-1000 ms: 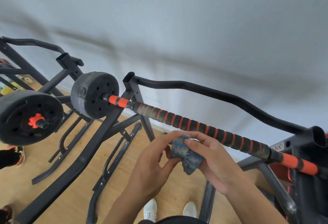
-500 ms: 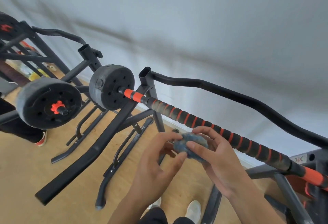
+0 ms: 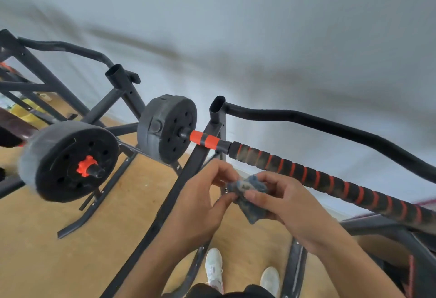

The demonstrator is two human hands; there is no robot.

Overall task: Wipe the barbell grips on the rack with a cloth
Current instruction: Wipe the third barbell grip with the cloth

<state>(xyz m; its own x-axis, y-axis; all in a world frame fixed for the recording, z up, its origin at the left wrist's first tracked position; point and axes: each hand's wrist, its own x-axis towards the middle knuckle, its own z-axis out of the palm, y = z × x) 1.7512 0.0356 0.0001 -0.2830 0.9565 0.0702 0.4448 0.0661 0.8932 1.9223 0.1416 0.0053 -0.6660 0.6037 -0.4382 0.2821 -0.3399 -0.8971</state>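
Head view. Both hands work a small blue cloth [image 3: 247,195] in front of the body, just below the barbell grip [image 3: 330,183] and not touching it. The left hand [image 3: 200,205] pinches the cloth's left edge between thumb and curled fingers; the right hand [image 3: 283,203] pinches its right side, fingers curled over the top. The cloth is bunched (a loose tail hangs below the fingers).

The barbell lies across the rack [image 3: 213,137], running from the upright at the rack's left end down toward the right edge of the frame. Its foam grip carries red spiral stripes and looks dusty near the left end. A black weight plate [image 3: 167,129] sits outboard of the left upright. A second loaded bar with its plate [image 3: 68,163] rests on a neighbouring stand to the left.

Risks, as judged from here:
- A bunched cloth probably gives little contact area, so dust stays in the spiral grooves.
- A firm lengthwise push may roll or shift the bar on its supports.
- The hanging tail may snag at the upright.
- A loose pinch may drop the cloth onto the floor.
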